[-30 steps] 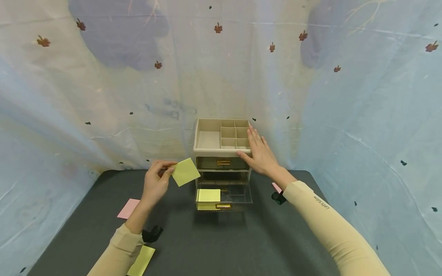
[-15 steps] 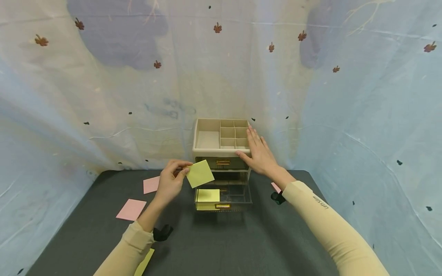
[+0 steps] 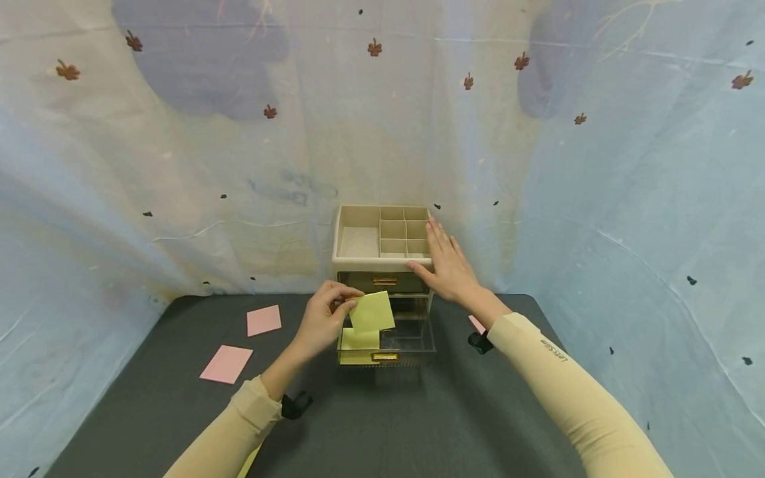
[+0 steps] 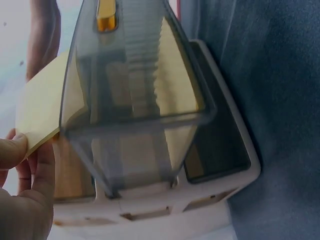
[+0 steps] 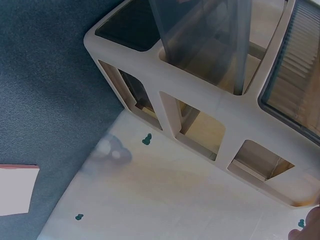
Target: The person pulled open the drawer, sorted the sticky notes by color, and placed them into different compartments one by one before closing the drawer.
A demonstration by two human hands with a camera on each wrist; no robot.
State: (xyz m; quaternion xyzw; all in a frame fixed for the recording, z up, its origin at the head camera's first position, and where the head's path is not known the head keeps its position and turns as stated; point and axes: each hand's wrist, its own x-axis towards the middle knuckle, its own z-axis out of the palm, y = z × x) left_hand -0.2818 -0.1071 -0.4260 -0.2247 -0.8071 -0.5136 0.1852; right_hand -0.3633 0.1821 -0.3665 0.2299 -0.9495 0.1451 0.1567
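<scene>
My left hand [image 3: 323, 320] pinches a yellow sticky note pad [image 3: 373, 312] by its corner, above the pulled-out clear drawer [image 3: 412, 337] of a beige desktop organizer [image 3: 360, 242]. Another yellow sticky note pad [image 3: 357, 340] lies in the left part of that drawer. In the left wrist view, the held pad [image 4: 50, 102] is beside the drawer's wall, with thumb and fingers on its edge. My right hand [image 3: 454, 271] rests on the organizer's top right edge, its fingers extended. Only a bit of fingertip [image 5: 312, 225] shows in the right wrist view.
Two pink sticky note pads [image 3: 263, 320] lie on the black table [image 3: 382, 425] at left. Another pink pad [image 3: 476, 324] is partly hidden by the right forearm. A yellow pad [image 3: 248, 463] peeks from under the left sleeve. A patterned curtain [image 3: 382, 133] hangs behind.
My left hand has moved right and slightly down with the yellow sticky note pad, from left of the organizer to over the drawer. The right hand stays in place.
</scene>
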